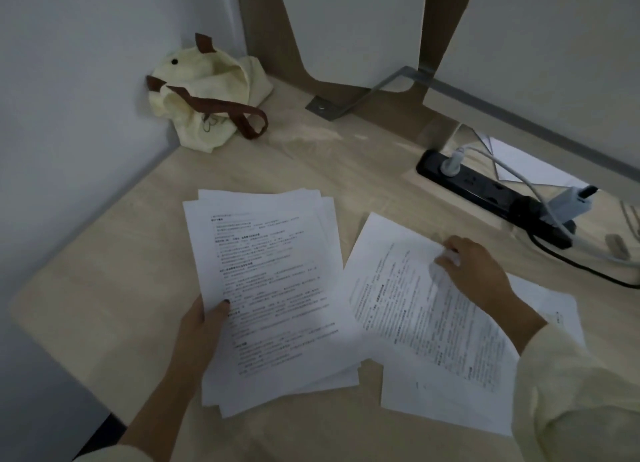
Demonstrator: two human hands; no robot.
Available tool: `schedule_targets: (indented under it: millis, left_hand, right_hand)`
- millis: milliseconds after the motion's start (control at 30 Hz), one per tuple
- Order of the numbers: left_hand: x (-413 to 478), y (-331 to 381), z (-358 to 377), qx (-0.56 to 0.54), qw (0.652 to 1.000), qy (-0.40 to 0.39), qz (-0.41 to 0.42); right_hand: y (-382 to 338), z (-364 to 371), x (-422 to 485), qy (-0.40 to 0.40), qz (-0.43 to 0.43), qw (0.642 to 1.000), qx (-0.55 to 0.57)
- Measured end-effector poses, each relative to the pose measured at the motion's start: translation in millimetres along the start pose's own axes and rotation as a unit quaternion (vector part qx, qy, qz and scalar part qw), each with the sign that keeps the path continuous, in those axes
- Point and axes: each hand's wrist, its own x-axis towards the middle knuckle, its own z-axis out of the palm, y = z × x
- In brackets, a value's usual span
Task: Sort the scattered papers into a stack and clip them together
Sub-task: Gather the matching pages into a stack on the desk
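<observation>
A loose stack of several printed white sheets (273,288) lies on the pale wooden desk (104,281), its edges uneven. My left hand (204,326) grips the stack's left edge, thumb on top. To the right a single printed sheet (408,302) lies askew over another white sheet (446,406). My right hand (474,271) rests palm-down on the single sheet's far right edge, fingers curled onto the paper. No clip is visible.
A cream cloth bag with brown straps (207,94) sits in the back left corner by the wall. A black power strip (491,194) with white plugs and cables lies at the back right. A grey metal bracket (363,94) stands behind. The desk's left edge runs diagonally.
</observation>
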Motion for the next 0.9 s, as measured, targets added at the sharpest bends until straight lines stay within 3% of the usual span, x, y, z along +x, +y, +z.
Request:
schedule_targets:
  millis: [200,400,500,600,900]
  left_hand:
    - [-4,3,5,0.009,1.000,0.006,-0.003]
    - [-15,15,12,-0.017,0.999,-0.036,-0.007]
    - [-24,18,15,-0.051,0.995,-0.080,-0.034]
    - [-27,16,15,-0.079,0.987,-0.123,-0.063]
    - [-36,15,13,-0.145,0.975,-0.129,-0.107]
  right_hand:
    - [-28,-56,-28,0.200,0.046,0.971,0.125]
    - [-54,-110,-67,0.274,0.046,0.914,0.296]
    - [-58,-117,-85,0.231,0.086,0.878,0.411]
    - [-67,-96,-96,0.158,0.118,0.864,0.463]
    - [-99,37,-96,0.061,0.156,0.910,0.380]
